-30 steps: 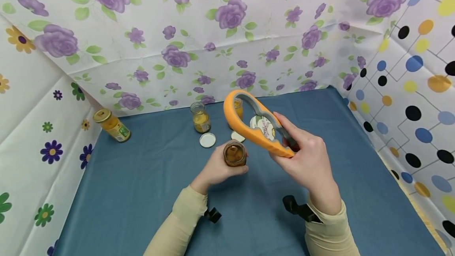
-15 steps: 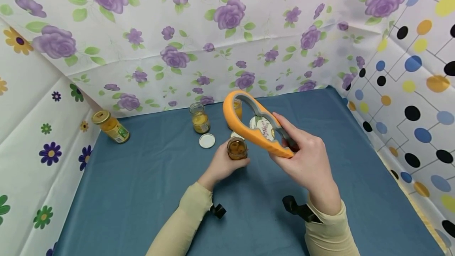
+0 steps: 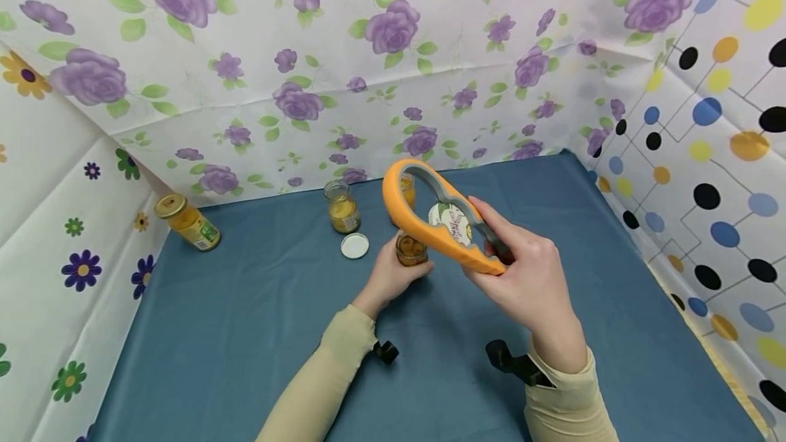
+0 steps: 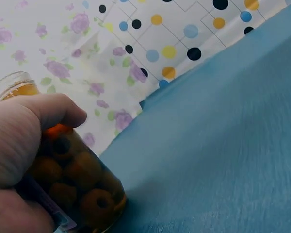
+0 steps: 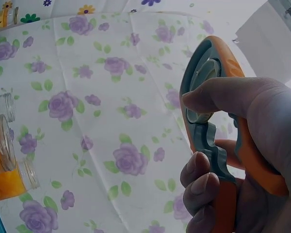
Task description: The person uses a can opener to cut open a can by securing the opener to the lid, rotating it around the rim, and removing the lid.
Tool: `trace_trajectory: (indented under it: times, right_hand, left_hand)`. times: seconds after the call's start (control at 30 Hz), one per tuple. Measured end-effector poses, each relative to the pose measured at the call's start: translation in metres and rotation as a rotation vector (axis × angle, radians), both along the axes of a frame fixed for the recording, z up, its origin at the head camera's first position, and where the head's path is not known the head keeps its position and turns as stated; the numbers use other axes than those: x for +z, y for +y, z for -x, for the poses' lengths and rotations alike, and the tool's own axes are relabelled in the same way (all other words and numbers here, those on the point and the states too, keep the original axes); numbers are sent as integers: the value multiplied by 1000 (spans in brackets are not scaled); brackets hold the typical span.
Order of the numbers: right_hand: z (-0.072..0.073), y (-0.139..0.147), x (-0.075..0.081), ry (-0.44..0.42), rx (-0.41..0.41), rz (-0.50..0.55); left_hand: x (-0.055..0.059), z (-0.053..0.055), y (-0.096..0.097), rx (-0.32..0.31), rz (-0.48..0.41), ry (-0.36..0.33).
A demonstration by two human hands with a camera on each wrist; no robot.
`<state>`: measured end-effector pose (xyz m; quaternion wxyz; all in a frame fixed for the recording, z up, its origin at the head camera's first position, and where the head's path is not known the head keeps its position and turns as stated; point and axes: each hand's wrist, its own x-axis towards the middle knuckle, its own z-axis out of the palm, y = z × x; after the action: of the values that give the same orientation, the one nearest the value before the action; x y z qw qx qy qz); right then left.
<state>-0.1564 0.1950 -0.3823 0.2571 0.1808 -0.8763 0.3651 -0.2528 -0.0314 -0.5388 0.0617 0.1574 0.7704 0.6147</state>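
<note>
My left hand grips a lidless glass jar of brown, olive-like pieces; in the left wrist view the jar's base is right at the blue cloth, with my thumb across its upper side. My right hand holds an orange and grey jar opener raised to the right of the jar. A round printed lid shows inside the opener's loop. In the right wrist view my thumb presses over this lid, and my fingers curl round the opener's handles.
Behind the hands stand an uncapped jar of yellow food and another jar, partly hidden by the opener. One white lid lies on the blue cloth. A gold-capped jar stands far left. Patterned sheets enclose the table.
My left hand has carried the jar forward, away from me, and down to the cloth, covering a second white lid there. My right hand with the opener stays nearly still; the view shifts slightly.
</note>
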Motion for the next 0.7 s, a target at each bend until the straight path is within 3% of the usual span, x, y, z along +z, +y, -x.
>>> trace_trajectory:
  times: [0.5,0.7]
  right_hand:
    - [0,1,-1,-19,-1,-4]
    - [0,2,-2,-30,7,-9]
  left_hand:
    - [-15,5,-3,3,53,93]
    - [-19,4,-4,-13,55,97]
